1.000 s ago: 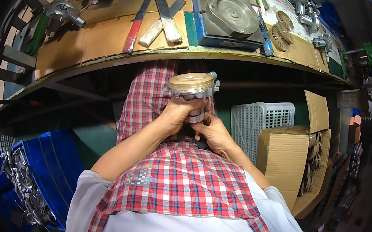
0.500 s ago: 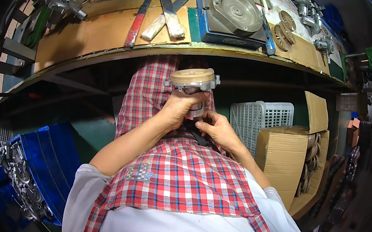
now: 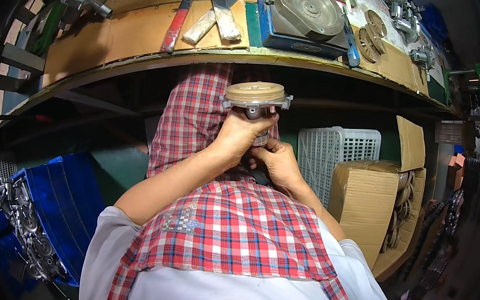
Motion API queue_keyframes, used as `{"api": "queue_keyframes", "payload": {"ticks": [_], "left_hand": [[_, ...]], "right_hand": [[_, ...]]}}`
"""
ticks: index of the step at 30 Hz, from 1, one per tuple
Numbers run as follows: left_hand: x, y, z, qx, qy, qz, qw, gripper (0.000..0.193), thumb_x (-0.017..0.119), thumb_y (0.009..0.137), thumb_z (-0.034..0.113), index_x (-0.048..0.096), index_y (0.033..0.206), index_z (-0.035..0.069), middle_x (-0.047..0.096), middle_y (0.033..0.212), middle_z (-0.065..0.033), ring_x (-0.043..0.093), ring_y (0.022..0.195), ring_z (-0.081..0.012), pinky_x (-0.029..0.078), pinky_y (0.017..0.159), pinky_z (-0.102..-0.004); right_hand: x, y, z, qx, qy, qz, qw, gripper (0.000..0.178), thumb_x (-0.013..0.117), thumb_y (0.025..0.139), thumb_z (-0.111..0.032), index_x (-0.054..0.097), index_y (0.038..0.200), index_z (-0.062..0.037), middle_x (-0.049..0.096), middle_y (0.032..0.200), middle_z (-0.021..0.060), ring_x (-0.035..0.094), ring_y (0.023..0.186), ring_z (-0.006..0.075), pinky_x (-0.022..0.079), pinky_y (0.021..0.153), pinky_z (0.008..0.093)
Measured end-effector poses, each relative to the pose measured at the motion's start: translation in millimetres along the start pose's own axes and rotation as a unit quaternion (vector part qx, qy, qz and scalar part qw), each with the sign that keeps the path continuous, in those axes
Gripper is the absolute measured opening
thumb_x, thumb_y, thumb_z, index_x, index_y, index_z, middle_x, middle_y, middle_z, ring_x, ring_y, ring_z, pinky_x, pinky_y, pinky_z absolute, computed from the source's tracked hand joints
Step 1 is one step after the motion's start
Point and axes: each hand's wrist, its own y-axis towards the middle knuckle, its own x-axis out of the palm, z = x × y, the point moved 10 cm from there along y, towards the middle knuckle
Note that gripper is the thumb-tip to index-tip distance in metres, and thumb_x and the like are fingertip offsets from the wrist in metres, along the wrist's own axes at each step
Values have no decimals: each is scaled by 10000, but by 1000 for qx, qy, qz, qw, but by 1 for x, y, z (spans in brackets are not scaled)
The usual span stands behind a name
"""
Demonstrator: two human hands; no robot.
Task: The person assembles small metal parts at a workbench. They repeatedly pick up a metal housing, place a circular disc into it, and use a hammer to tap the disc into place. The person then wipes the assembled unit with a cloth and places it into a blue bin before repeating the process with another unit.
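My left hand [image 3: 237, 134] is wrapped round the narrow neck of a metal housing [image 3: 253, 113], held upright over my lap below the bench edge. Its wide flange has lugs at the rim, and a tan ribbed disc [image 3: 254, 92] sits on top. At the housing's lower end, the thumb and fingers of my right hand [image 3: 281, 164] are pinched together close under the left hand. Whatever lies between those fingertips is too hidden to make out. A red plaid apron [image 3: 225, 228] covers my front and lap.
The wooden bench edge [image 3: 141, 64] crosses ahead, bearing flat scraper-like tools [image 3: 219, 16], a round metal fixture [image 3: 310, 8] and slotted discs [image 3: 367, 43]. A blue bin [image 3: 63, 211] of metal parts stands left. To the right are a white crate [image 3: 340, 145] and an open carton [image 3: 365, 207] of discs.
The housing and both hands have shifted slightly right, and the disc's top has tilted a little. My right fingers have drawn closer under the housing. The bench sits slightly higher in view.
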Motion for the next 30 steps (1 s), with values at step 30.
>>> {"api": "queue_keyframes", "payload": {"ticks": [30], "left_hand": [[0, 5, 2, 23, -32, -34, 999, 393, 796, 819, 168, 596, 1120, 16, 648, 908, -73, 640, 799, -173, 536, 657, -327]], "right_hand": [[3, 4, -4, 22, 5, 12, 1000, 125, 694, 866, -16, 639, 960, 45, 676, 840, 94, 639, 662, 131, 538, 612, 246]]}}
